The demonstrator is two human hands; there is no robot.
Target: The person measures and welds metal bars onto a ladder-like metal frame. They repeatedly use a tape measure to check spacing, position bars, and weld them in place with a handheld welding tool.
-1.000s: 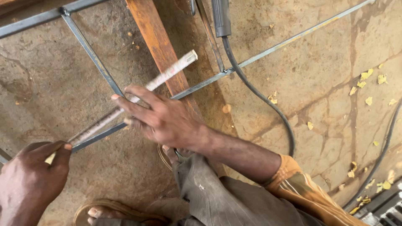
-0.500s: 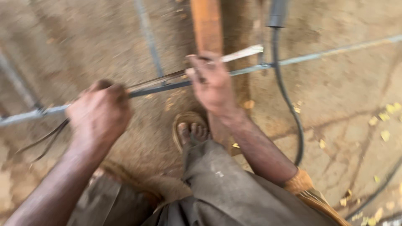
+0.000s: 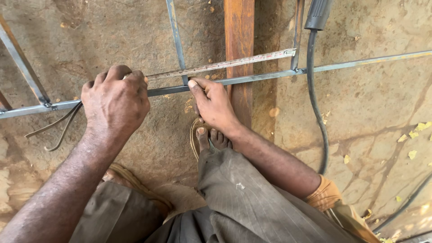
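One head-worn cam only, so no 2nd view to overlap. The scene is seen from above, looking steeply down past the wearer's knees to the concrete floor. Close range: forearms fill the lower frame, the left hand and right hand are centred, and the metal frame runs across the upper part.

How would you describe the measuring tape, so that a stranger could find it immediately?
Find the rusty brown beam running up the concrete floor. A thin pale strip, the measuring tape, crosses it slightly tilted, from the left hand to a small end hook. Unlike the grey metal rods, it is flat and marked.
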